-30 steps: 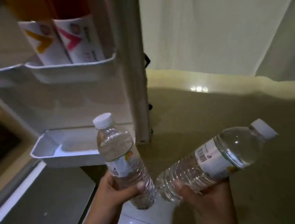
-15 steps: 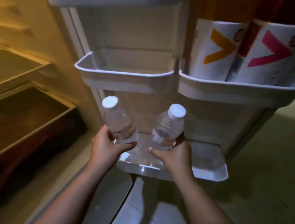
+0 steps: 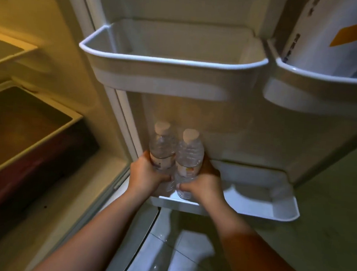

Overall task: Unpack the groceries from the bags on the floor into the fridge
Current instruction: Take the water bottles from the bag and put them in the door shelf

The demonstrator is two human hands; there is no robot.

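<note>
Two clear water bottles with white caps stand upright side by side at the left end of the bottom door shelf (image 3: 259,203) of the open fridge. My left hand (image 3: 146,173) grips the left bottle (image 3: 161,147) around its label. My right hand (image 3: 203,184) grips the right bottle (image 3: 190,155) around its lower half. The bottles touch each other, and their bases are hidden behind my hands and the shelf's front wall.
An empty white door bin (image 3: 170,60) hangs above the bottles. To its right a second bin (image 3: 318,82) holds a white carton with an orange mark (image 3: 331,32). At left are the fridge shelves and a drawer (image 3: 24,127). Tiled floor (image 3: 185,253) lies below.
I turned from the floor toward the fridge door and lowered both bottles, bringing them together upright into the left end of the bottom door shelf.
</note>
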